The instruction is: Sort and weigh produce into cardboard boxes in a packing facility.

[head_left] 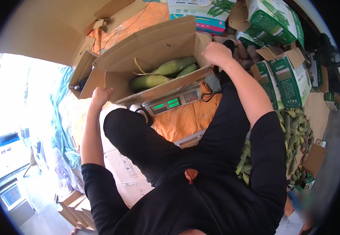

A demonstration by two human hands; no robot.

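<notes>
An open cardboard box (150,47) spans the space between my hands, its flaps up. Inside lie several long green radishes (176,65), with a yellowish tie (140,65) among them. My left hand (101,96) has its fingers closed on the box's left end. At the right end, my right hand (217,55) grips the upper edge, fingers curled over it. Just below the box's near wall shows a digital scale (172,103) with lit green displays. Whether the box rests fully on the scale cannot be seen.
Orange sheeting (181,122) covers the surface under the scale. Green-and-white printed cartons (291,80) stand at the right, above a heap of green radishes (295,135). Reddish root vegetables (245,54) lie behind my right hand. Another person's striped sleeve (291,224) shows at lower right.
</notes>
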